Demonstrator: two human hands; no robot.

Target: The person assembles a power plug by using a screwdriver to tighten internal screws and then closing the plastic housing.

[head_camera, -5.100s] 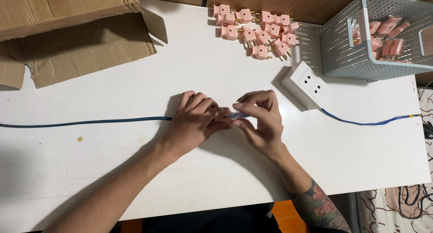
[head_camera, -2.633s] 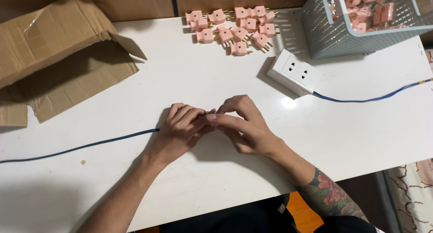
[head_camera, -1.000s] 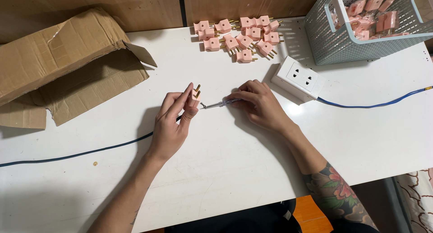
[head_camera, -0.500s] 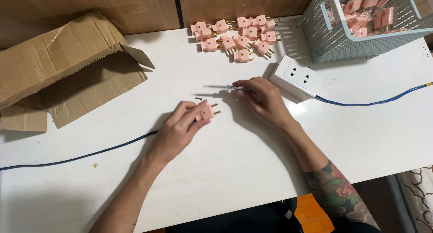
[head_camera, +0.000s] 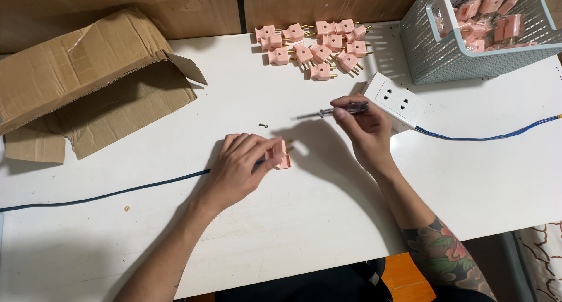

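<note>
My left hand (head_camera: 239, 168) grips a pink plug (head_camera: 280, 155) at the end of a blue cable (head_camera: 105, 194), low over the white table (head_camera: 304, 220). My right hand (head_camera: 364, 129) holds a small screwdriver (head_camera: 335, 110) with a clear handle, its tip pointing left, above the table and apart from the plug. A tiny dark screw (head_camera: 263, 125) lies on the table between the hands.
Several loose pink plugs (head_camera: 313, 44) lie at the back. A white socket block (head_camera: 394, 100) with a blue cord (head_camera: 486, 137) sits beside my right hand. A grey basket (head_camera: 451, 56) of pink plugs stands back right. An open cardboard box (head_camera: 88, 79) lies back left.
My hands have drawn apart: the left brought the plug down to the table, the right lifted the screwdriver away toward the socket block. A small screw now lies on the table.
</note>
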